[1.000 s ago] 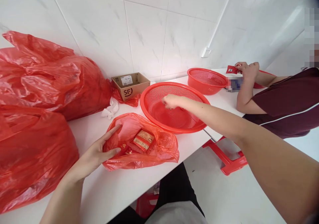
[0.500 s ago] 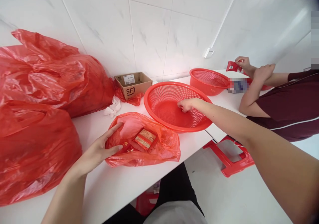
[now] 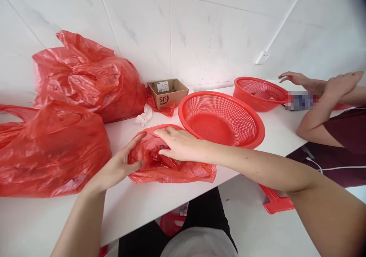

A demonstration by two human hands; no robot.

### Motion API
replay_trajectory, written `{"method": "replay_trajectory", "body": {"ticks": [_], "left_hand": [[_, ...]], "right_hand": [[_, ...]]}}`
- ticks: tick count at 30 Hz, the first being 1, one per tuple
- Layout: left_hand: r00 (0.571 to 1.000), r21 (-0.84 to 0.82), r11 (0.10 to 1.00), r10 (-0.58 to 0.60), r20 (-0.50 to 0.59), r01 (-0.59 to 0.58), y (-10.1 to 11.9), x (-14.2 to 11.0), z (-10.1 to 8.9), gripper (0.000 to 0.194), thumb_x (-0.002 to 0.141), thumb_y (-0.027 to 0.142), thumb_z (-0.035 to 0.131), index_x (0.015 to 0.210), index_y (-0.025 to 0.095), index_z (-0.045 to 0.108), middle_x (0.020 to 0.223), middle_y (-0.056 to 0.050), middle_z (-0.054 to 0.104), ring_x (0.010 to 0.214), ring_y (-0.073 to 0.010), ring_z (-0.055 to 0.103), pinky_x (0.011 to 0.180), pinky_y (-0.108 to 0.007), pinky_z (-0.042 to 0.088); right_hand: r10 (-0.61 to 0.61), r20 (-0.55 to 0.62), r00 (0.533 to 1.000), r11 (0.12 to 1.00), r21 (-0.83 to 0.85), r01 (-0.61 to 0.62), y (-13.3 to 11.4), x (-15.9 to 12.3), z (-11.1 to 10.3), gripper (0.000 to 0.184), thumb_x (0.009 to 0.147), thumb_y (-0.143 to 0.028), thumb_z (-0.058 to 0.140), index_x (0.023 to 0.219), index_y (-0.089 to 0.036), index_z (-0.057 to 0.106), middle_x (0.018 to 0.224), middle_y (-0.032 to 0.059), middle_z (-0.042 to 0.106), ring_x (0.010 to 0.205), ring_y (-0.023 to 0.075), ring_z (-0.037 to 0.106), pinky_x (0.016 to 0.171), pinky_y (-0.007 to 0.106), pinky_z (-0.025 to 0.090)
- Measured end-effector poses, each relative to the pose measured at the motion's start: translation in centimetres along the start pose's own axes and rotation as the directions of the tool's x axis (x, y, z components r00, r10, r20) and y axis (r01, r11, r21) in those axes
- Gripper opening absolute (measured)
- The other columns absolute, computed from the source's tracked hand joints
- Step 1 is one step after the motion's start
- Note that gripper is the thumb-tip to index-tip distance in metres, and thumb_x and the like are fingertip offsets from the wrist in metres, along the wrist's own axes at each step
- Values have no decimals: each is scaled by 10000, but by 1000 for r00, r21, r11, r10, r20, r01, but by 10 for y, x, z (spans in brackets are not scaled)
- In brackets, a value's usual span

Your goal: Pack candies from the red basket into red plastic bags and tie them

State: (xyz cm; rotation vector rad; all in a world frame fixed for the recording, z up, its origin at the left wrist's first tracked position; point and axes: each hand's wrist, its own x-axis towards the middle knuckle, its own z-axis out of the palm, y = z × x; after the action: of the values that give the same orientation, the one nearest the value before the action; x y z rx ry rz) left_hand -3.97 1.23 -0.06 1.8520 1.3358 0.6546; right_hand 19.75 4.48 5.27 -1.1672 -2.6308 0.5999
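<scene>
A red plastic bag (image 3: 200, 172) lies with its mouth open on the white table, holding a few small red packets (image 3: 170, 164). At the bag's left side is my left hand (image 3: 121, 167), fingers and thumb spread apart against the plastic of its mouth. My right hand (image 3: 181, 144) reaches over the same opening from the right, with its fingers apart just above the packets. It covers part of them, and nothing shows in its grasp. Just behind the bag stands a big red perforated basket (image 3: 254, 135) with its bottom bare.
Two bulky red bags (image 3: 94, 77) fill the left side. A small SF carton (image 3: 170, 98) and crumpled white tissue (image 3: 144, 116) stand near the wall. To the right, another person's hands (image 3: 340, 83) are beside a second red basket (image 3: 257, 103). A red stool (image 3: 278, 205) is below.
My right hand has moved left out of the large basket to the bag. My left hand stays at the bag. The other person's far hand has let go of a red packet.
</scene>
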Motion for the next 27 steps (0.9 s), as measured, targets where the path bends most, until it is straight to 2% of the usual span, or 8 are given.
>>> {"method": "replay_trajectory", "body": {"ticks": [6, 9, 12, 14, 17, 21, 24, 27], "left_hand": [[996, 155, 988, -16, -93, 30, -5, -48, 7, 786, 873, 369, 561, 1547, 395, 157, 1640, 13, 188, 1478, -313, 234, 1166, -439, 297], [989, 222, 973, -34, -142, 65, -7, -68, 18, 689, 893, 441, 533, 1516, 450, 238, 1648, 34, 136, 1478, -346, 223, 925, -335, 540], [982, 299, 949, -48, -182, 102, -13, -78, 26, 632, 845, 545, 561, 1450, 471, 393, 1650, 42, 111, 1382, -403, 391, 688, -291, 577], [977, 362, 920, -83, -196, 151, -15, -80, 27, 594, 812, 618, 555, 1383, 465, 501, 1627, 10, 208, 1125, -360, 621, 692, -348, 572], [964, 426, 869, -185, -188, 250, -13, -79, 21, 567, 806, 702, 468, 1264, 408, 628, 1418, -50, 534, 773, -256, 686, 744, -405, 544], [926, 459, 806, -298, -231, 374, -1, -81, 6, 531, 836, 687, 368, 1070, 329, 682, 1060, -36, 725, 820, -273, 688, 728, -378, 518], [894, 496, 744, -354, -274, 446, 8, -84, -1, 444, 853, 607, 382, 1022, 310, 665, 998, -24, 739, 885, -270, 689, 750, -370, 504], [899, 480, 761, -348, -267, 437, 18, -85, -1, 398, 845, 569, 407, 1003, 304, 658, 949, -13, 738, 822, -246, 688, 734, -357, 501]], "right_hand": [[-67, -238, 969, 998, -20, 64, 29, -33, -30, 202, 933, -349, 536, 1081, -241, 619, 1071, 35, 652, 923, 172, 625, 805, 315, 498], [9, -292, 956, 994, -102, -40, 43, -66, -34, 174, 922, -343, 554, 1054, -256, 627, 1071, 48, 645, 981, 202, 617, 851, 364, 511], [32, -310, 950, 993, -101, -66, 47, -96, -18, 184, 924, -347, 552, 1076, -291, 638, 1157, 67, 619, 1069, 223, 604, 878, 396, 535], [16, -332, 943, 991, -121, -59, 45, -110, -5, 211, 929, -362, 542, 1101, -315, 654, 1274, 77, 571, 1174, 243, 566, 933, 427, 530], [-7, -309, 951, 961, -265, -79, 48, -117, 6, 285, 903, -366, 578, 1166, -308, 673, 1465, 93, 433, 1350, 319, 420, 1052, 531, 442], [53, -263, 963, 882, -440, -168, 66, -112, 6, 401, 863, -278, 611, 1262, -299, 648, 1541, 110, 349, 1394, 380, 347, 1070, 597, 375], [67, -319, 945, 838, -496, -227, 77, -103, 5, 408, 891, -247, 566, 1290, -296, 635, 1517, 109, 399, 1350, 347, 416, 1072, 556, 373], [62, -412, 909, 797, -528, -294, 84, -92, 9, 394, 893, -217, 552, 1267, -283, 657, 1477, 112, 457, 1320, 342, 443, 1075, 543, 354]]}}
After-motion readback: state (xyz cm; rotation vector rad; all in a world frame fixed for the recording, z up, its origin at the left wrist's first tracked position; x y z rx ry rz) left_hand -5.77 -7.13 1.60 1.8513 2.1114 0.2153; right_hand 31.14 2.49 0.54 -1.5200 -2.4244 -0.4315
